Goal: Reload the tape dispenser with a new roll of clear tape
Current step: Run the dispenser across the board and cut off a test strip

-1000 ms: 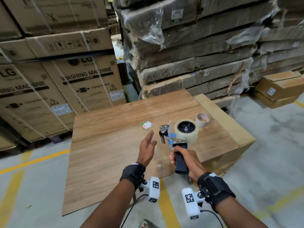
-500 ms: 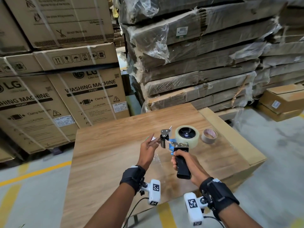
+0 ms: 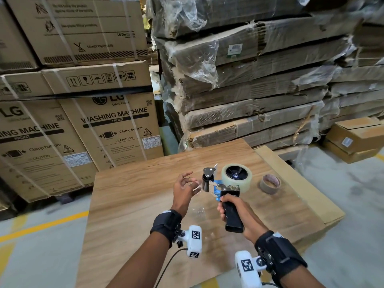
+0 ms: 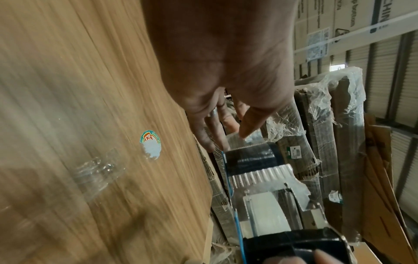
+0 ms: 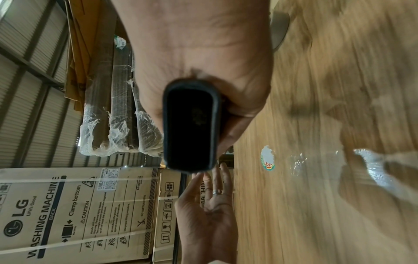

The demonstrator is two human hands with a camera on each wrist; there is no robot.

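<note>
I count 1 tape dispenser (image 3: 223, 189), and my right hand (image 3: 239, 213) is wrapped around its black handle, holding it above the wooden table (image 3: 135, 204); 1 new roll of clear tape (image 3: 236, 179) sits on its hub, just beyond that hand; 1 empty cardboard core (image 3: 270, 183) lies on the table to the right of the roll. My left hand (image 3: 184, 191) hovers just left of the dispenser's front roller, fingers spread and loosely bent, gripping nothing I can make out, though a strip of clear tape reaches toward the fingertips (image 4: 245, 133); 1 round sticker (image 4: 151, 144) and 1 crumpled scrap of clear film (image 4: 97, 167) lie on the table near that hand.
</note>
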